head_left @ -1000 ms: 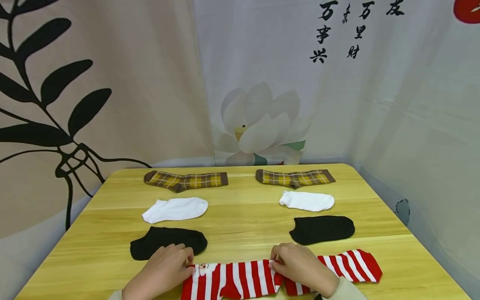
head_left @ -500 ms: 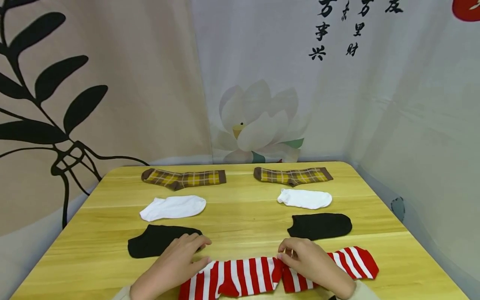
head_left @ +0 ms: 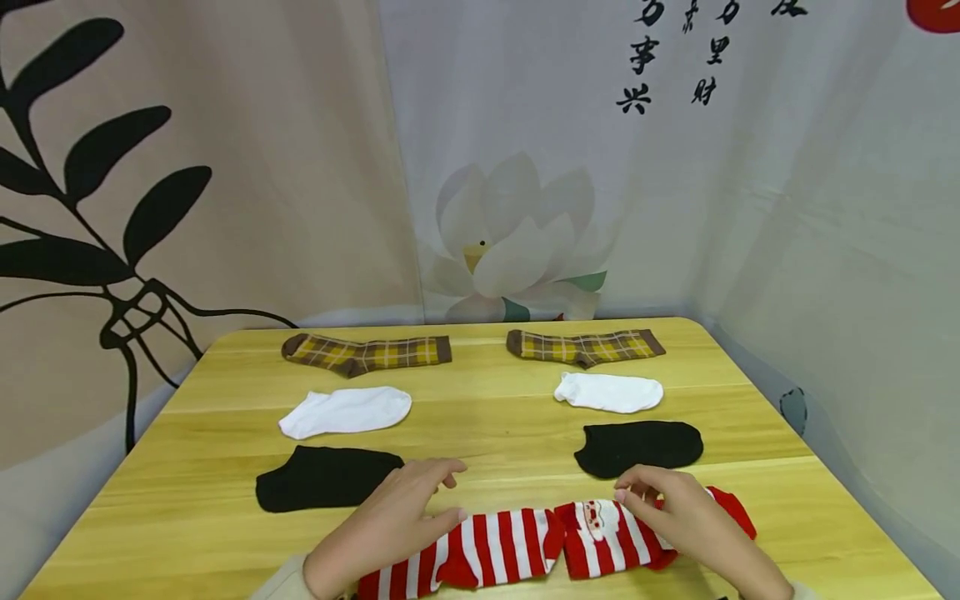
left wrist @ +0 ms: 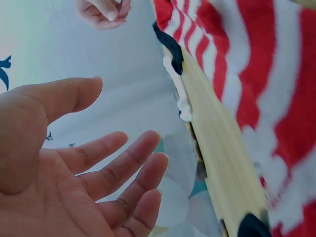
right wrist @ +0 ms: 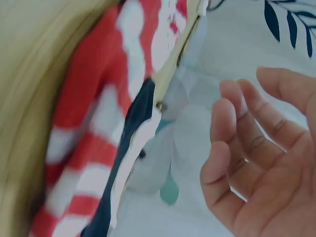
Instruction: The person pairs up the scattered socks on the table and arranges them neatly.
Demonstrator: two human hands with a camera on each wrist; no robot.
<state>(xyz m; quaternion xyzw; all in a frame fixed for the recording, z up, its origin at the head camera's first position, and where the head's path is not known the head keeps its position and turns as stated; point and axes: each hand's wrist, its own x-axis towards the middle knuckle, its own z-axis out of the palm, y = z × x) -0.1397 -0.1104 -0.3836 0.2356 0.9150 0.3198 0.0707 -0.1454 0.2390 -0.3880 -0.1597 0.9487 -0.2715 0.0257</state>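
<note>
The left hand (head_left: 397, 517) is raised over the left striped sock (head_left: 498, 546), its thumb out from the fingers; its grip is wide, and the left wrist view shows the palm bare and apart from the cloth. The right hand (head_left: 678, 512) is above the right striped sock (head_left: 603, 546), fingers loosely bent and thumb near them in the head view, so its grip is narrower; it holds nothing, and the right wrist view shows a gap between it and the sock.

Both striped socks, red and white, lie flat in a line along the near part of the bench (head_left: 150, 533). The red toe of the left one is against or just beside the cuff of the right one, which bears a bearded face in a red hat. The left one's cuff is partly behind the left hand.

Beyond them, in rows, lie a left black sock (head_left: 318, 479) and a right black sock (head_left: 637, 448), a left white sock (head_left: 348, 411) and a right white sock (head_left: 609, 392), then a left plaid sock (head_left: 382, 355) and a right plaid sock (head_left: 585, 347) near the far edge. Behind hangs a printed curtain (head_left: 300, 167).
</note>
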